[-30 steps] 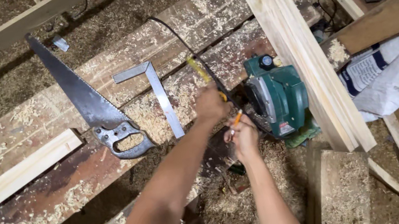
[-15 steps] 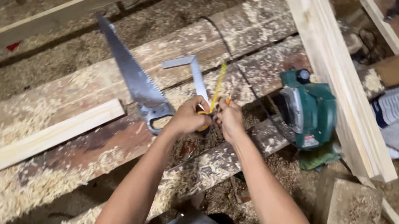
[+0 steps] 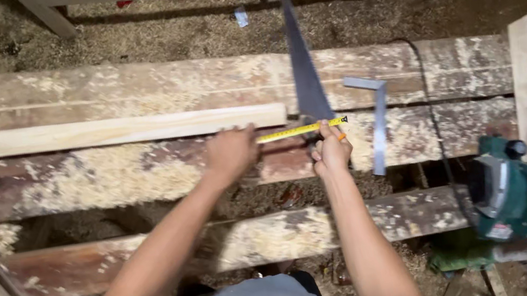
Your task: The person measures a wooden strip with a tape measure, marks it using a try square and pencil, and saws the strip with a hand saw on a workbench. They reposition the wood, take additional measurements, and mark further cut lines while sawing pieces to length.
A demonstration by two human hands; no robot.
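Bench: rough planks (image 3: 126, 92), sawdust all over; dirt floor beyond.
Light board (image 3: 97, 133): lies lengthwise on planks.
Planer (image 3: 509, 189): green, at R edge.
Handsaw (image 3: 304, 70): blade across planks.
Square (image 3: 379, 121): metal, R of saw.
Tape (image 3: 300, 130): yellow, stretched between hands.
L hand (image 3: 230, 155): closed on tape end.
R hand (image 3: 332, 151): pinches tape.

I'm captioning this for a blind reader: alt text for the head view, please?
Two bare hands, left hand and right hand, stretch a yellow tape measure over sawdust-covered planks, beside a grey handsaw, steel square and green power tool.
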